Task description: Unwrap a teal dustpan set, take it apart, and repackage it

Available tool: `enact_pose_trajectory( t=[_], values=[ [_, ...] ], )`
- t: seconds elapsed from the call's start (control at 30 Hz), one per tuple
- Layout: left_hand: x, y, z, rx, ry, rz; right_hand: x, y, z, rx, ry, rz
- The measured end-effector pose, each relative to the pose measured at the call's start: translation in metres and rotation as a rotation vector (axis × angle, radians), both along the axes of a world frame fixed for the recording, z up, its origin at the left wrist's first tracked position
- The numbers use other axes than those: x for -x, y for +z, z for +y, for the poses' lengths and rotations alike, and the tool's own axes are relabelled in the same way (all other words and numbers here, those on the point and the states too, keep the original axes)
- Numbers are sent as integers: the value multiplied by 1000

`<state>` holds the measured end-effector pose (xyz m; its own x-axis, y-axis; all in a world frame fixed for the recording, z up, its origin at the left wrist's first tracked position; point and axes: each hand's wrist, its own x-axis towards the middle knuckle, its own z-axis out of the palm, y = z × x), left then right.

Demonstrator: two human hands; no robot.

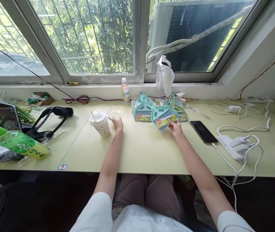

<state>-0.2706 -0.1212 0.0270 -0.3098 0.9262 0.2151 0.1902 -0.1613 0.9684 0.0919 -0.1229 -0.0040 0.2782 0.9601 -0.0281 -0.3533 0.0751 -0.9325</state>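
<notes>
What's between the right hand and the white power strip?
A black phone, lying on the table; the head view shows it between the right hand and the power strip.

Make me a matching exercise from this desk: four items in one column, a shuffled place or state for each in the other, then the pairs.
1. Right hand
2. Left hand
3. Phone
4. White-capped bottle

A. Standing below the window
B. Holding a teal dustpan
C. Lying beside the power strip
D. By the white cup

Pairs: 1-B, 2-D, 3-C, 4-A
</notes>
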Motion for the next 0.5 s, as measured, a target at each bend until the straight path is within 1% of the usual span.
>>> enact_pose_trajectory(
  t=[0.07, 0.1, 0.13, 0.2, 0.23, 0.33, 0.37, 0.43, 0.5],
  values=[
    [-3, -5, 2, 127, 210, 59, 2, -1, -2, 31, 5, 31],
    [-5, -7, 2, 184, 281, 53, 3, -1, -3, 43, 9, 49],
    [-7, -7, 1, 215, 304, 63, 4, -1, -3, 48, 15, 67],
    [-10, -5, 1, 225, 327, 144, 3, -2, -4, 53, 31, 93],
    [-12, -2, 1, 198, 336, 235, 3, -2, -3, 56, 34, 101],
    [-14, 5, 9, 98, 387, 670, 3, -3, -2, 79, 28, 117],
    [-12, 6, 13, 111, 395, 803, 4, -2, -2, 86, 28, 122],
    [-5, 6, 21, 245, 345, 948, 7, 0, -2, 90, 43, 128],
    [3, 3, 26, 390, 233, 978, 11, 3, -3, 92, 63, 126]
  ],
)
